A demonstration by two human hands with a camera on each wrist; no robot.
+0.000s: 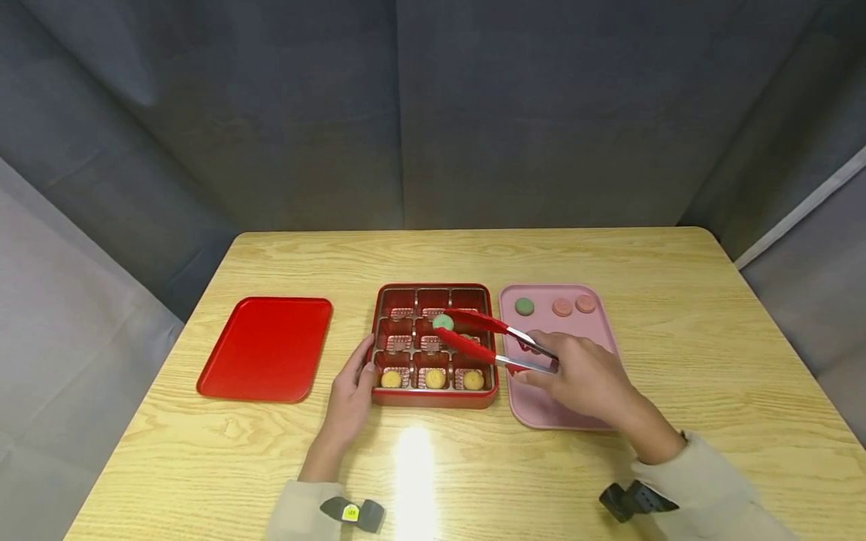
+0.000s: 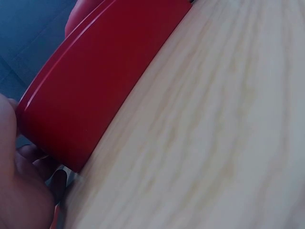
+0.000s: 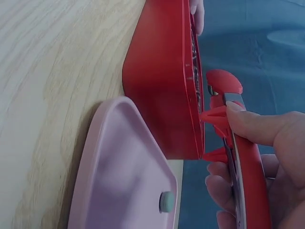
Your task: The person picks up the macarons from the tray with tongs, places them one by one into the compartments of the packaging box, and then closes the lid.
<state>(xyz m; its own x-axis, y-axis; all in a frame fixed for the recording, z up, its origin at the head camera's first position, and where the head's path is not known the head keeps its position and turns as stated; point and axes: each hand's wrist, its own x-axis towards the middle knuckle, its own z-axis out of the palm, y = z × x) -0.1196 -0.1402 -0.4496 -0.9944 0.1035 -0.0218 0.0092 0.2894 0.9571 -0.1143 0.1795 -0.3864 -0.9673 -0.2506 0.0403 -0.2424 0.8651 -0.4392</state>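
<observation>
My right hand (image 1: 585,376) grips red-tipped metal tongs (image 1: 483,342), which reach leftward over the red box (image 1: 433,401). Between the tongs' tips is a green macaron (image 1: 443,322), above the box's middle compartments. Along the front row sit yellow macarons (image 1: 435,379), one per compartment. Something green in the middle-right compartment is partly hidden by the tongs. My left hand (image 1: 348,402) holds the box at its front left corner, thumb by the rim and fingers against the side. The left wrist view shows the box's red wall (image 2: 95,81) close up.
Right of the box lies a pink tray (image 1: 541,412), carrying a green macaron (image 1: 524,306) and two pink macarons (image 1: 562,306) near its far edge. A red lid (image 1: 267,349) lies on the wooden table (image 1: 237,458) at left. Dark curtains (image 1: 399,113) hang behind the table.
</observation>
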